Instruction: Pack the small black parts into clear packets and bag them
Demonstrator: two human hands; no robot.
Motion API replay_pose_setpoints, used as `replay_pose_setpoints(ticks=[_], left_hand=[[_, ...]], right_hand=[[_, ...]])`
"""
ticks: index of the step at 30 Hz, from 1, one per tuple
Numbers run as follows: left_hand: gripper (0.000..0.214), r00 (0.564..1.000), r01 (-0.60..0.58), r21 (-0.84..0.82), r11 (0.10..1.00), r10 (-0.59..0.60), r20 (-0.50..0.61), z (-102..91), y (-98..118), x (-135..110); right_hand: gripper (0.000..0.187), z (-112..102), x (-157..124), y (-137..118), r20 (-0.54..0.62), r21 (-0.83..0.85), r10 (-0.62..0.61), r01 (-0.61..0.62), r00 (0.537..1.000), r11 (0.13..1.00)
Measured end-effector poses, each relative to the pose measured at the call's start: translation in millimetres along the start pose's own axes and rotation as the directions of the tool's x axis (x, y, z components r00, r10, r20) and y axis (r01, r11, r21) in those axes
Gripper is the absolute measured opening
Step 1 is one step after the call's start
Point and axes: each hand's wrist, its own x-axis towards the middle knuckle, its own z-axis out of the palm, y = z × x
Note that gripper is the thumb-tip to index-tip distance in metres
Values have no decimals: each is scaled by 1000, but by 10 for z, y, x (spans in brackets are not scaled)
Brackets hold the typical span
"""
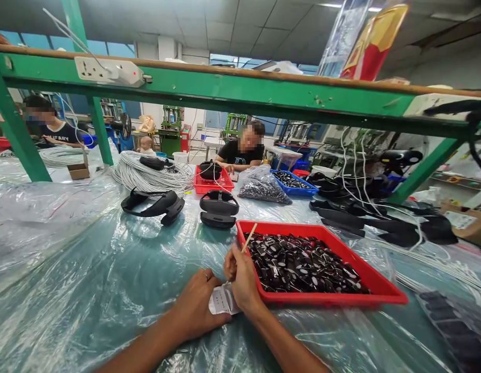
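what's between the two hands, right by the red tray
In the head view, a small white sheet lies between the left hand and the right hand, touching both. The right hand also holds a thin wooden stick beside the red tray.

1. My left hand [199, 305] rests on the table [88, 290], left of my right hand [240, 277].
2. The parts tray [380, 290] sits right of both.
3. Headsets [219, 209] lie behind.
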Motion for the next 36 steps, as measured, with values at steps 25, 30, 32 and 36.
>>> replay_pose_setpoints(ticks=[25, 30, 32, 36], left_hand=[[69, 995, 59, 60, 996, -63, 77, -95, 9, -99], [69, 994, 75, -88, 993, -67, 90, -94, -21, -82], [59, 995, 76, -134, 988, -67, 69, -90, -32, -79], [41, 997, 81, -158, 984, -77, 32, -84, -3, -92]], right_hand=[[59, 114, -216, 129, 78, -47, 32, -29, 996, 998], [59, 108, -174, 214, 70, -81, 47, -42, 996, 996], [58, 116, -176, 223, 62, -86, 60, -55, 996, 995], [56, 91, -314, 155, 71, -90, 127, -121, 989, 989]])
